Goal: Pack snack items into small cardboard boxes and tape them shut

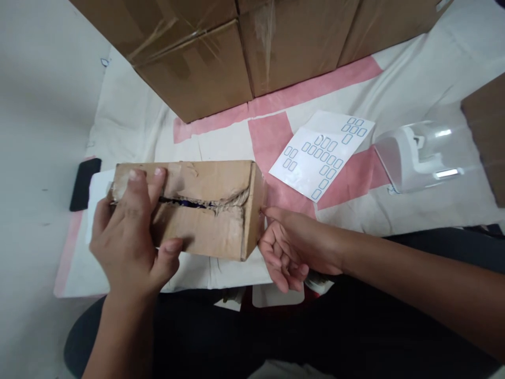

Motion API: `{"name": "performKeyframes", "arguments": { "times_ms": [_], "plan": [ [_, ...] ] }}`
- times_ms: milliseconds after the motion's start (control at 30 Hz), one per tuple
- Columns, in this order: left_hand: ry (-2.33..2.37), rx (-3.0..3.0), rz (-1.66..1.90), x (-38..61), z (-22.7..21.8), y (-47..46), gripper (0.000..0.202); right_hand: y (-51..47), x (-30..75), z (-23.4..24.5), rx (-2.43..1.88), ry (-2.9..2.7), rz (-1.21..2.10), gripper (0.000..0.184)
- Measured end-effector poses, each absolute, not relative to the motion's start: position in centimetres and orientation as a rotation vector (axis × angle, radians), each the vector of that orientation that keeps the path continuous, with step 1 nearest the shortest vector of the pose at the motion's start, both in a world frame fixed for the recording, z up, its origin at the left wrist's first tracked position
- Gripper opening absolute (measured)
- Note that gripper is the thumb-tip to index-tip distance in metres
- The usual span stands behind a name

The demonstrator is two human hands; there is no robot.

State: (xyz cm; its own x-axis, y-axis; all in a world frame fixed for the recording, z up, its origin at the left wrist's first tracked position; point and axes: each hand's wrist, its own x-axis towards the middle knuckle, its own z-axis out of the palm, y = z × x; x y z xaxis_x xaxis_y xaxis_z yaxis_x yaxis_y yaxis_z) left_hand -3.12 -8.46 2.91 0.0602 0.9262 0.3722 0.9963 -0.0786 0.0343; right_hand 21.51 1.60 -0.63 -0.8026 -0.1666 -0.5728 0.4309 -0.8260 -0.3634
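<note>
A small brown cardboard box (pixel 197 179) lies on the cloth-covered table with its long top face turned to me. Along that face runs a torn, ragged slit, and something dark blue shows inside it. My left hand (pixel 130 221) grips the box's left part, fingers over the top face and thumb on the near side. At the right end of the box is my right hand (pixel 284 245), palm partly turned up and fingers loosely curled. One digit of it reaches to the end face and seems to touch it. I see nothing held in that hand.
Large taped cartons (pixel 292 47) stand along the back. A white sheet with blue-outlined rectangles (pixel 315 152) lies right of the box, beside a clear curved plastic cover (pixel 426 155). A dark phone-like slab (pixel 84 184) is at far left; brown cardboard (pixel 489 137) stands at far right.
</note>
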Motion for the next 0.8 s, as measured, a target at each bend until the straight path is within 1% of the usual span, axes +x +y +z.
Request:
{"name": "performKeyframes", "arguments": {
  "times_ms": [200, 533, 800],
  "plan": [
    [-1.861, -2.080, -0.593, -2.84, 2.71, -8.31, 0.070, 1.28, 21.53, -0.94, 0.699, 0.686, -2.635, 0.088],
    [-1.879, -2.129, -0.582, -2.81, 2.91, -8.29, 0.060, 1.53, 21.31, -1.24, 0.710, 0.665, -2.611, 0.098],
    [-1.844, -2.111, -0.634, -2.80, 2.62, -8.06, 0.059, 1.82, 21.02, -1.61, 0.691, 0.687, -2.570, 0.104]
  ]
}}
